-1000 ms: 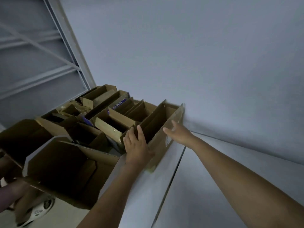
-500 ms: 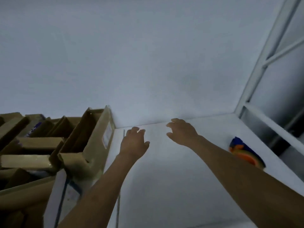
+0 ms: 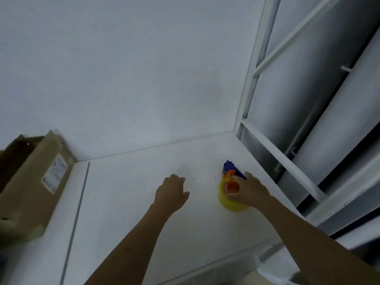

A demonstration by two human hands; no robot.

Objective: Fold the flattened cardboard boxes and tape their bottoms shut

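A person's two bare forearms reach in from the lower edge over a white shelf (image 3: 127, 212). The left hand (image 3: 171, 192) hovers palm down above the bare surface, its fingers loosely curled and holding nothing, much as it did half a second ago. The right hand (image 3: 249, 192), which then hung empty well apart from the tape dispenser (image 3: 225, 197), has now reached it. The fingers lie over the yellow roll and the thumb sits against the near side of the orange hub, in a grip. The dispenser's blue handle points away toward the shelf's far right corner. The view has swung right since then, so that only the end cardboard box (image 3: 33, 186) of the row shows. It stands opened at the left edge, its white label (image 3: 55, 173) facing the hands, blurred. Behind rises a plain wall (image 3: 133, 79), with a white metal frame (image 3: 253, 79) at right.
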